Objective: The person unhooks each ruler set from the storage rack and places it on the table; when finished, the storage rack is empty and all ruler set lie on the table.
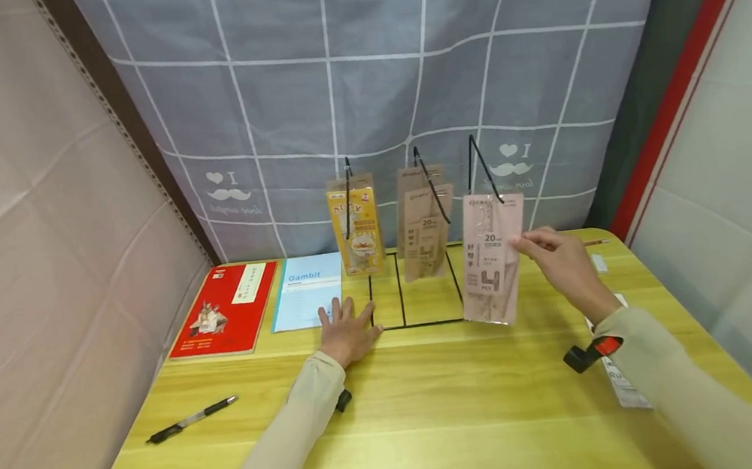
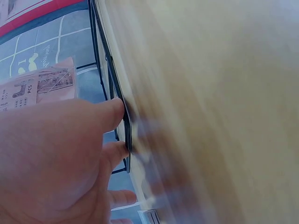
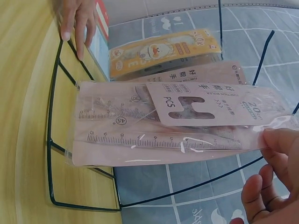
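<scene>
Worktop (image 1: 435, 425): wood-grained; at its near left a black and clear pen (image 1: 193, 420) is laid.
White packet (image 1: 627, 390): laid near the right edge, partly covered by the right sleeve (image 1: 675, 372).
Left hand (image 1: 348, 335): fingers are spread low over the worktop; the wire rack (image 1: 425, 325) is touched at the front left of its base, and nothing is held in this grip.
Right hand (image 1: 562, 265): the side edge of the ruler packet (image 1: 493, 261) is pinched between thumb and fingers in this grip.
Ruler packet: held near upright at the right hook (image 1: 487, 171), whose tip is seen before its upper part; clear rulers are seen inside.
Notebooks: a red notebook (image 1: 223, 311) is laid flat at the left, a pale blue notebook (image 1: 307, 294) between it and the rack.
Middle hook (image 1: 431, 184): two pinkish packets (image 1: 427, 237) are hung, one before the other.
Left hook (image 1: 348, 199): a yellow duck packet (image 1: 362, 243) is hung.
Curtain (image 1: 282, 107): grey, white-lined, behind everything.
</scene>
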Demonstrator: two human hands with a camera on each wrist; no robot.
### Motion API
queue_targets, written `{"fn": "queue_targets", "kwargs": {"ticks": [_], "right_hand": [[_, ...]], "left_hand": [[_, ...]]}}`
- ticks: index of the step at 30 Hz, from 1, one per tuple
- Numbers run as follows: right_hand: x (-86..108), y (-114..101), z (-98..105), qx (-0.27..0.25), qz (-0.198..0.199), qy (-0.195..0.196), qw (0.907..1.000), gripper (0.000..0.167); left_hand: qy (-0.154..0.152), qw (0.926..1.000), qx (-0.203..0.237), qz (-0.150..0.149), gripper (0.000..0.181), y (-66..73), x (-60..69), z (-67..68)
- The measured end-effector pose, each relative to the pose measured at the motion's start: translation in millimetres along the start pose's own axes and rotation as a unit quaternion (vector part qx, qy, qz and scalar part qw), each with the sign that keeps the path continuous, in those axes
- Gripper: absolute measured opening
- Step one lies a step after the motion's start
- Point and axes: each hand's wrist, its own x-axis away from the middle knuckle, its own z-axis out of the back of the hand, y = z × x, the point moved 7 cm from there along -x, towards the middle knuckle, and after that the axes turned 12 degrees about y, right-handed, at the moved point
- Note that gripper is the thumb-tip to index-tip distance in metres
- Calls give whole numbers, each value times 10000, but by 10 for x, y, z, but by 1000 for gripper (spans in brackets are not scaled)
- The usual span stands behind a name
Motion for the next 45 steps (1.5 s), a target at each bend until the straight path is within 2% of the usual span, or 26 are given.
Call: {"fn": "queue_targets", "kwargs": {"ticks": [13,21,28,32,38,45], "right_hand": [[200,-29,58,-258,-229,-266,9991,72],[299,-27,110,-159,-170,-242,9994,70],[415,-55,243,-86,-87,-103,9999,64],[489,27,385,59,-190,-95,9998,65],[533,267,609,572,-453,-147,9972,63],[548,536,690,860,-819,-619,9910,77]], "left_hand": [[-86,10000,37,14,61,-6,12,29],[-97,9999,42,31,62,-18,-10,-9],[-78,10000,50,19,62,-16,-7,-2],[-65,10000,69,-9,62,-10,-7,2],[-91,9998,156,44,63,-26,-1,8],[-77,9998,195,11,63,-28,-11,-12]]}}
